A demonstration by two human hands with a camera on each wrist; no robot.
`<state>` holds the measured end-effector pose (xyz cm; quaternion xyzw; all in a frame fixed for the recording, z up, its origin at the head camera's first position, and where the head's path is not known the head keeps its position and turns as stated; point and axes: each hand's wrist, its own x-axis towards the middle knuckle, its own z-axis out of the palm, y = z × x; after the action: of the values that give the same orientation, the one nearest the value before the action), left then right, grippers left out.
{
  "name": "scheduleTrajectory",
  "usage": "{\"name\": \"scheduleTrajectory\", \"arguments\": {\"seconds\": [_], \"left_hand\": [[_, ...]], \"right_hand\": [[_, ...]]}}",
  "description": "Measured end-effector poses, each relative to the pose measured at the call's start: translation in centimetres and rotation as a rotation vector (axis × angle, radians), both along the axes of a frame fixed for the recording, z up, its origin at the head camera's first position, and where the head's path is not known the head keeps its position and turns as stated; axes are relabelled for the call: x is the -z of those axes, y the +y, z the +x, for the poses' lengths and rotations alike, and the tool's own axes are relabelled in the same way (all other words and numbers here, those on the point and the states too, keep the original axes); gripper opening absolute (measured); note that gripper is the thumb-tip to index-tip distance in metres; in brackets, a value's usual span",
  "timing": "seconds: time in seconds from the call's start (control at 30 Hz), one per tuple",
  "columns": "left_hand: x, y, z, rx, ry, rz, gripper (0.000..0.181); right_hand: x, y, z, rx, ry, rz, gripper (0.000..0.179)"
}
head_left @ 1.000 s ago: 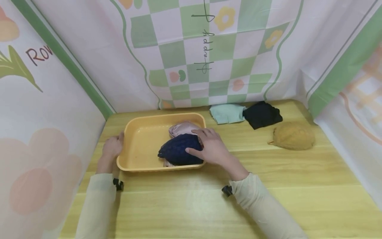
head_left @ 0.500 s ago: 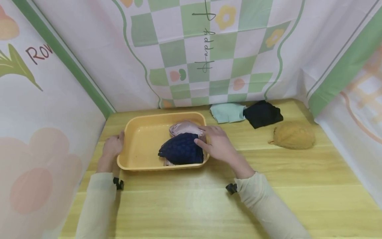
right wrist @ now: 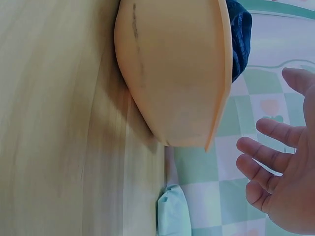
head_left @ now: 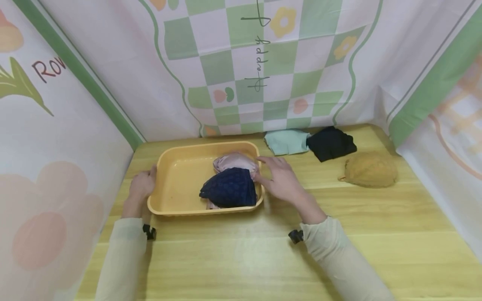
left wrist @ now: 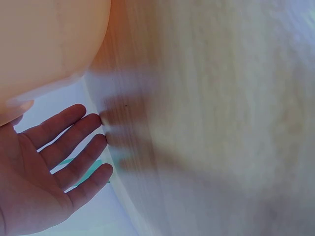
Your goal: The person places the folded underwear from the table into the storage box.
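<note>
A yellow plastic tub stands on the table in the head view. In its right half lies a navy cup-shaped garment, like a folded bra, over part of a pink satin one. My left hand is at the tub's left end; in the left wrist view its fingers are straight and spread, with the thumb against the tub's side. My right hand hovers by the right rim, holding nothing. The right wrist view shows its fingers loosely bent, apart from the tub.
Along the back edge of the table lie a folded mint-green cloth garment and a black one beside it. A mustard-yellow cup-shaped garment lies further right. Printed curtains hang behind and at the sides.
My right hand has drawn off the navy garment and moved right to the tub's right rim. The garments stay in the tub. My left hand has kept its place.
</note>
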<state>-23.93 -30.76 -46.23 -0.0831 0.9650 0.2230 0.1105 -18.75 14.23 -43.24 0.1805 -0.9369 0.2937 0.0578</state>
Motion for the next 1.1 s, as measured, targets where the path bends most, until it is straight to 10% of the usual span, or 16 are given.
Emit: {"name": "scheduleTrajectory", "arguments": {"seconds": [1.1], "left_hand": [[0.1,0.0,0.1,0.010,0.020,-0.004,0.087]], "right_hand": [[-0.3,3.8,0.0,0.082,-0.037,-0.011,0.065]]}}
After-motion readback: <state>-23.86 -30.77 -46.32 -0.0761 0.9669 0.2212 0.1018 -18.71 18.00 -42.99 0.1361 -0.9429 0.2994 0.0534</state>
